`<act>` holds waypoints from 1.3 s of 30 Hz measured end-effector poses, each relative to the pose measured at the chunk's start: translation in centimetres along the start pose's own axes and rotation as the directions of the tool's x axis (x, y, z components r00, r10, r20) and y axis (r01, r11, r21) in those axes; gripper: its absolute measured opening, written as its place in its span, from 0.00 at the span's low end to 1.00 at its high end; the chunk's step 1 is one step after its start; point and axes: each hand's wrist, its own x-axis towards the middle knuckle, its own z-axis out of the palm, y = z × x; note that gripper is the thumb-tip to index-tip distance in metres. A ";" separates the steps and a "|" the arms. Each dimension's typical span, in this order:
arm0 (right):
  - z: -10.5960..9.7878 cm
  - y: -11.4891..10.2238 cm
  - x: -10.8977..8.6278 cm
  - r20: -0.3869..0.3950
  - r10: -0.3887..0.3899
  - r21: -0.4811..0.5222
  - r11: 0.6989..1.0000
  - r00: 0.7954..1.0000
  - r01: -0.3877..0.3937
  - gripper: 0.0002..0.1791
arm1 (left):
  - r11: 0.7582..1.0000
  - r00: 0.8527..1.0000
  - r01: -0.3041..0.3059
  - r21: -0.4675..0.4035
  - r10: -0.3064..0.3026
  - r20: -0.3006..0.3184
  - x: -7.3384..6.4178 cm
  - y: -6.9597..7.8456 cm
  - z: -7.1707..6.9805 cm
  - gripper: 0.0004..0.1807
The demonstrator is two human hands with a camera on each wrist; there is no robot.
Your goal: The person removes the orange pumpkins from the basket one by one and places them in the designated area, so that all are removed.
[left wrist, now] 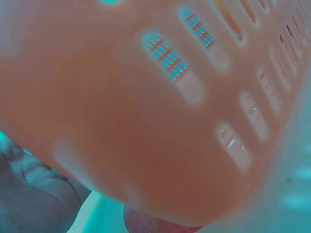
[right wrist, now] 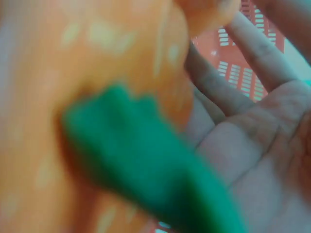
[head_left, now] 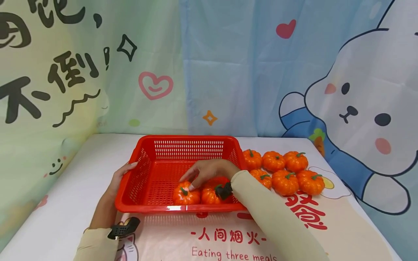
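A red plastic basket (head_left: 183, 208) with slotted walls stands on the table, two small orange pumpkins inside along its near side. My left hand (head_left: 118, 177) holds the basket's left wall, thumb at the rim. The left wrist view shows part of that hand (left wrist: 39, 194) beside the slotted wall (left wrist: 116, 121), in odd colours. Inside the basket my right hand (head_left: 207, 172) has thumb and fingers around the left pumpkin (head_left: 186, 197). Under its wrist sits the other pumpkin (head_left: 209, 197), whose green stem (right wrist: 141, 150) looms blurred in the right wrist view.
Right of the basket, several more orange pumpkins (head_left: 285, 183) stand in two rows on the white table (head_left: 88, 159). A printed mat (head_left: 176, 232) lies in front, under the forearms. Behind hangs a patterned cloth (head_left: 218, 72).
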 end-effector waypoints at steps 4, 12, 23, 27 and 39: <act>0.2 -0.4 0.0 -0.022 -0.013 0.014 1.000 1.000 0.013 0.22 | 1.000 1.000 0.000 0.014 0.000 -0.011 0.1 0.0 0.1 0.24; 0.1 -0.6 -0.2 -0.053 -0.050 0.013 0.999 0.997 0.050 0.21 | 0.997 0.998 0.002 0.072 0.002 -0.066 0.1 0.0 0.4 0.26; 0.4 -1.5 -1.0 -0.089 -0.124 -0.045 0.992 0.988 0.121 0.22 | 0.998 0.999 -0.025 0.056 0.027 -0.044 0.2 -0.1 0.4 0.25; 0.5 -1.6 -1.0 -0.102 -0.128 -0.067 0.990 0.986 0.122 0.22 | 0.998 0.998 -0.019 0.060 0.022 -0.055 0.1 -0.2 0.3 0.26; 0.4 -1.4 -2.4 -0.137 -0.174 -0.072 0.984 0.975 0.166 0.22 | 0.998 0.997 0.012 0.055 -0.008 -0.077 0.0 -0.1 0.0 0.26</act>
